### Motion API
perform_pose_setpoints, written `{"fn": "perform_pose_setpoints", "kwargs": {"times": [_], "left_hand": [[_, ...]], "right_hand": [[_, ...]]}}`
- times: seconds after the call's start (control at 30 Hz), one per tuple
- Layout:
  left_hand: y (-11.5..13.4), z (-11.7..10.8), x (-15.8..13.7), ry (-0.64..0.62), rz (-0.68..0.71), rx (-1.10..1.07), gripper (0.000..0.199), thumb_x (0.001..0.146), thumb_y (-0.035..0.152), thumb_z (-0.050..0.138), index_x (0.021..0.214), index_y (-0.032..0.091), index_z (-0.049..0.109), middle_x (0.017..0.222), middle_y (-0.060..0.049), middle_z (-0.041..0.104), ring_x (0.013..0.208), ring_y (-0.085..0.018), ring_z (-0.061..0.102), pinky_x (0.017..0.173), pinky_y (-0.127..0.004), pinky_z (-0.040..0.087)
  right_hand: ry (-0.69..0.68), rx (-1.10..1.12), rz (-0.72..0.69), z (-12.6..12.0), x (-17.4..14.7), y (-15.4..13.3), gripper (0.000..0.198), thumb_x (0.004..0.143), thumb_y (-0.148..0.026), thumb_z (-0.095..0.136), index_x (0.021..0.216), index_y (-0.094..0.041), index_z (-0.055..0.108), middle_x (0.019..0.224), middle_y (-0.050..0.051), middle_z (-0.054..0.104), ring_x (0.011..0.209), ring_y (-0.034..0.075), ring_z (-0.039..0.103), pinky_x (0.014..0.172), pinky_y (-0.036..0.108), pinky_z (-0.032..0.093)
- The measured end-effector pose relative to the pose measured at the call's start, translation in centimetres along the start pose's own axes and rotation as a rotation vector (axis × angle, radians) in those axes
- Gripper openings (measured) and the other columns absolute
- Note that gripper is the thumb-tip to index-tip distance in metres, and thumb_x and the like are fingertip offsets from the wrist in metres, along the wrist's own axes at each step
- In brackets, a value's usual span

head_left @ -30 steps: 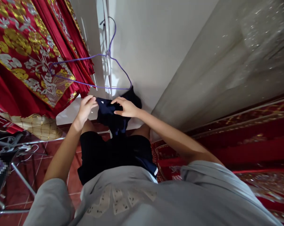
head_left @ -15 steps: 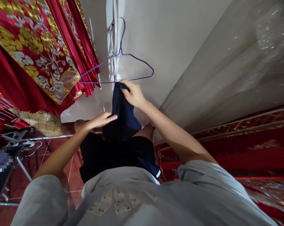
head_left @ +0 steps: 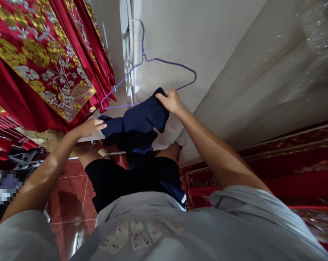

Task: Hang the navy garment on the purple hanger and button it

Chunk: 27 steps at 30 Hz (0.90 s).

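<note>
Hands [head_left: 169, 102] stretch navy garment [head_left: 136, 125] crosswise beneath purple hanger [head_left: 153, 72].

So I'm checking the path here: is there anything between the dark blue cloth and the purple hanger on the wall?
Nothing visible. The cloth, held by the right hand and left hand, sits just below the hanger, its top edge at the bottom wire. The red curtain hangs off to the left.

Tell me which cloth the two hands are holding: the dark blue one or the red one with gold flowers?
The dark blue cloth. The left hand and right hand grip its ends; the red cloth hangs untouched at the left.
</note>
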State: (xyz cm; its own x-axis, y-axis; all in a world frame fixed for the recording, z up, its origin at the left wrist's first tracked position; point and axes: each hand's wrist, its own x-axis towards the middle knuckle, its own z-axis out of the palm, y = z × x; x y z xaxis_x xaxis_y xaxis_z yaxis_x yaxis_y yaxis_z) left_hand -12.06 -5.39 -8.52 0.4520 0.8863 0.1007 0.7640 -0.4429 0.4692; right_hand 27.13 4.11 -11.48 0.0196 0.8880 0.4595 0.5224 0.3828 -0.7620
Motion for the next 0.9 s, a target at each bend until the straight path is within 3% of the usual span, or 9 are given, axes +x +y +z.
{"fn": "perform_pose_setpoints", "kwargs": {"times": [0.1, 0.2, 0.3, 0.37, 0.43, 0.53, 0.63, 0.73, 0.9], "left_hand": [[1.5, -2.8, 1.8, 0.073, 0.027, 0.031, 0.040, 0.094, 0.044, 0.059, 0.064, 0.019, 0.050, 0.060, 0.002, 0.050, 0.062, -0.015, 0.051, 0.064, -0.029, 0.041], [4.1, -4.2, 4.5, 0.269, 0.102, -0.032, 0.026, 0.091, 0.040, 0.058, 0.077, 0.018, 0.063, 0.079, -0.004, 0.067, 0.083, -0.023, 0.064, 0.081, -0.035, 0.049], [6.3, -4.1, 7.1, 0.428, 0.184, -0.088, 0.021, 0.090, 0.035, 0.057, 0.099, 0.021, 0.069, 0.101, -0.006, 0.073, 0.107, -0.028, 0.065, 0.099, -0.039, 0.049], [6.8, -3.8, 8.3, 0.475, 0.238, -0.087, 0.027, 0.089, 0.032, 0.059, 0.114, 0.026, 0.066, 0.108, -0.006, 0.072, 0.117, -0.028, 0.062, 0.108, -0.041, 0.045], [6.5, -3.8, 9.0, 0.471, 0.273, -0.066, 0.033, 0.088, 0.030, 0.061, 0.120, 0.027, 0.064, 0.112, -0.007, 0.070, 0.120, -0.028, 0.061, 0.112, -0.044, 0.042], [5.3, -3.9, 9.3, 0.462, 0.273, -0.005, 0.024, 0.091, 0.034, 0.057, 0.111, 0.026, 0.067, 0.114, -0.009, 0.070, 0.117, -0.030, 0.062, 0.112, -0.048, 0.041], [4.7, -3.6, 9.6, 0.523, 0.275, 0.041, 0.021, 0.093, 0.039, 0.055, 0.105, 0.028, 0.068, 0.117, -0.009, 0.067, 0.123, -0.031, 0.058, 0.112, -0.050, 0.040], [5.0, -3.0, 9.9, 0.565, 0.276, 0.071, 0.024, 0.095, 0.048, 0.056, 0.109, 0.030, 0.066, 0.118, -0.008, 0.065, 0.130, -0.029, 0.051, 0.114, -0.050, 0.039], [5.0, -3.6, 8.7, 0.604, 0.222, 0.081, 0.042, 0.100, 0.066, 0.046, 0.111, 0.029, 0.062, 0.119, -0.005, 0.062, 0.124, -0.023, 0.048, 0.112, -0.045, 0.035]], "right_hand": [[0.056, -0.033, -0.034, -2.8, 0.0, -0.4, 0.052, 0.085, -0.035, 0.064, 0.051, -0.023, 0.027, 0.052, -0.003, 0.026, 0.051, 0.011, 0.029, 0.046, 0.028, 0.033], [0.079, 0.010, -0.063, -3.6, -0.6, -0.9, 0.053, 0.085, -0.041, 0.067, 0.051, -0.023, 0.030, 0.051, -0.002, 0.030, 0.052, 0.013, 0.036, 0.047, 0.028, 0.039], [-0.073, 0.120, -0.045, -2.5, -2.5, -2.1, 0.049, 0.086, -0.058, 0.065, 0.058, -0.022, 0.047, 0.056, -0.001, 0.046, 0.058, 0.016, 0.050, 0.056, 0.031, 0.049], [-0.222, 0.161, -0.086, -1.9, -4.3, -3.4, 0.046, 0.086, -0.065, 0.063, 0.073, -0.021, 0.061, 0.069, 0.002, 0.061, 0.071, 0.020, 0.061, 0.069, 0.036, 0.057], [-0.255, 0.138, -0.191, -2.0, -5.9, -4.3, 0.042, 0.084, -0.061, 0.068, 0.093, -0.021, 0.068, 0.092, 0.006, 0.072, 0.090, 0.025, 0.068, 0.089, 0.044, 0.058], [-0.099, 0.053, -0.303, -3.7, -6.8, -4.4, 0.065, 0.075, -0.049, 0.079, 0.131, -0.022, 0.061, 0.129, 0.010, 0.068, 0.110, 0.030, 0.067, 0.106, 0.052, 0.052], [0.054, -0.006, -0.280, -6.4, -5.9, -2.9, 0.090, 0.074, -0.041, 0.080, 0.154, -0.027, 0.042, 0.143, 0.011, 0.060, 0.110, 0.029, 0.067, 0.106, 0.052, 0.053], [0.109, -0.054, -0.210, -8.8, -4.1, -1.8, 0.078, 0.078, -0.037, 0.078, 0.150, -0.025, 0.050, 0.138, 0.011, 0.065, 0.113, 0.028, 0.067, 0.109, 0.052, 0.051], [0.018, 0.085, -0.095, -11.6, -2.4, -4.0, 0.026, 0.078, -0.029, 0.083, 0.099, -0.014, 0.078, 0.107, 0.011, 0.077, 0.111, 0.028, 0.070, 0.113, 0.050, 0.048]]}}
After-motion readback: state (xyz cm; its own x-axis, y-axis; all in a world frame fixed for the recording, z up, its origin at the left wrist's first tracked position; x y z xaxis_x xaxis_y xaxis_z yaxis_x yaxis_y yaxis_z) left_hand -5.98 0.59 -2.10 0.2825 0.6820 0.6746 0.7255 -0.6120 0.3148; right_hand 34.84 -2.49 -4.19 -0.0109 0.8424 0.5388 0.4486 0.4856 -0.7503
